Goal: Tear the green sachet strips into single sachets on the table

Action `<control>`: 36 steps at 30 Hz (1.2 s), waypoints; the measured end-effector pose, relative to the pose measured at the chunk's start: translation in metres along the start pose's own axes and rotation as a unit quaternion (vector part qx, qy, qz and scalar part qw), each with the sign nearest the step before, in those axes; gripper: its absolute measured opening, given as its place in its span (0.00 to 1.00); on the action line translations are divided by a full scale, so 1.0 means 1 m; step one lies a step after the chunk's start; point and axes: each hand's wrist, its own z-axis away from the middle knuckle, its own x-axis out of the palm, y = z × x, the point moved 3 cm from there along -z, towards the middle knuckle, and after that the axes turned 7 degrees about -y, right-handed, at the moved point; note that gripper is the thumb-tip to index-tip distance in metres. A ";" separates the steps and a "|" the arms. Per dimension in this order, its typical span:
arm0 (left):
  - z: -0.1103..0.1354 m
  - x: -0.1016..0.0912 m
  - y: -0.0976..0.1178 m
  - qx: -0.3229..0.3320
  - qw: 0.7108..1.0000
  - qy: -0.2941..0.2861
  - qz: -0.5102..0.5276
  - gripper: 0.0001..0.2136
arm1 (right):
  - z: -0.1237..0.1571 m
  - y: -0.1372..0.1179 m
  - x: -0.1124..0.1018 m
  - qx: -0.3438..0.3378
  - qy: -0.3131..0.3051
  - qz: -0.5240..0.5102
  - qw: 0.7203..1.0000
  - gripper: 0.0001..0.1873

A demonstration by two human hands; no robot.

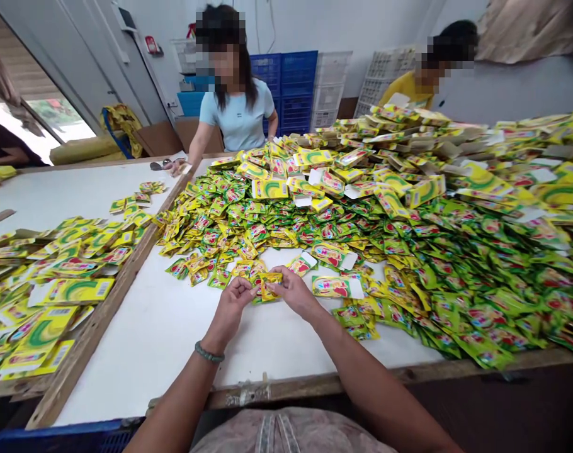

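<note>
My left hand [233,304] and my right hand [293,290] meet over the white table [158,333], both pinching a small stack of yellow-green sachets [269,284] between them. The left wrist wears a green bead bracelet. A huge heap of the same sachets [409,251] spreads just beyond and to the right of my hands. Flat yellow-green cartons [336,287] lie among them, one right beside my right hand.
A second table at the left holds more sachets and flat cartons [55,277]. A person in a light blue shirt [237,113] stands at the far end, another in yellow [409,85] at the back right. Blue and white crates [296,88] line the wall.
</note>
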 end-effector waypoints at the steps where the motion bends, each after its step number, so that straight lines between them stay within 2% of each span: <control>1: -0.002 0.003 0.002 0.000 1.000 -0.004 0.008 0.10 | 0.001 -0.001 -0.002 -0.001 -0.012 -0.027 1.000 0.19; 3: -0.006 0.009 0.005 -0.014 0.999 -0.008 0.036 0.11 | 0.002 -0.004 -0.007 -0.007 -0.023 -0.053 0.998 0.18; 5: -0.013 0.016 0.006 -0.038 0.997 0.000 0.062 0.14 | 0.002 -0.007 -0.012 -0.017 -0.007 -0.033 0.999 0.15; 8: -0.028 0.029 0.011 -0.033 0.997 0.005 0.063 0.17 | 0.002 -0.011 -0.022 -0.031 0.046 0.023 0.998 0.14; 10: -0.040 0.042 0.016 -0.011 0.999 -0.019 0.048 0.17 | 0.003 -0.015 -0.032 -0.042 0.084 0.036 0.995 0.14; 13: -0.059 0.065 0.020 0.000 0.999 -0.042 0.000 0.17 | 0.008 -0.024 -0.058 -0.065 0.188 0.055 0.978 0.12; 15: -0.071 0.079 0.018 0.006 0.995 -0.026 -0.101 0.19 | 0.016 -0.030 -0.079 -0.064 0.299 0.098 0.947 0.11; 16: -0.077 0.085 0.015 0.009 0.984 -0.016 -0.180 0.20 | 0.020 -0.033 -0.088 -0.062 0.349 0.121 0.927 0.11; 17: -0.083 0.089 0.012 0.011 0.962 -0.011 -0.271 0.23 | 0.023 -0.036 -0.095 -0.063 0.388 0.142 0.909 0.11; 19: -0.092 0.096 0.003 0.009 0.900 -0.020 -0.435 0.28 | 0.028 -0.038 -0.103 -0.073 0.421 0.171 0.888 0.12; 20: -0.095 0.096 -0.002 0.006 0.873 -0.034 -0.486 0.28 | 0.028 -0.039 -0.106 -0.079 0.420 0.179 0.886 0.12; 21: -0.097 0.095 -0.006 0.003 0.858 -0.053 -0.511 0.27 | 0.028 -0.038 -0.107 -0.082 0.414 0.183 0.888 0.12; 22: -0.098 0.093 -0.009 0.000 0.856 -0.077 -0.512 0.24 | 0.027 -0.037 -0.108 -0.081 0.407 0.183 0.891 0.12; 24: -0.095 0.086 -0.011 -0.004 0.879 -0.123 -0.461 0.18 | 0.025 -0.034 -0.109 -0.077 0.398 0.172 0.898 0.13; 26: -0.087 0.076 -0.008 -0.011 0.917 -0.154 -0.367 0.15 | 0.021 -0.032 -0.109 -0.076 0.386 0.158 0.906 0.13; 29: -0.071 0.061 -0.003 -0.050 0.965 -0.148 -0.211 0.17 | 0.015 -0.030 -0.103 -0.061 0.307 0.159 0.936 0.12; 31: -0.060 0.054 -0.002 -0.082 0.978 -0.130 -0.141 0.17 | 0.011 -0.029 -0.095 -0.047 0.214 0.181 0.959 0.11; 33: -0.051 0.048 -0.002 -0.100 0.981 -0.123 -0.109 0.16 | 0.010 -0.027 -0.087 -0.035 0.131 0.206 0.969 0.09; 36: -0.040 0.041 -0.006 -0.111 0.983 -0.126 -0.079 0.14 | 0.010 -0.023 -0.078 -0.019 0.061 0.233 0.970 0.08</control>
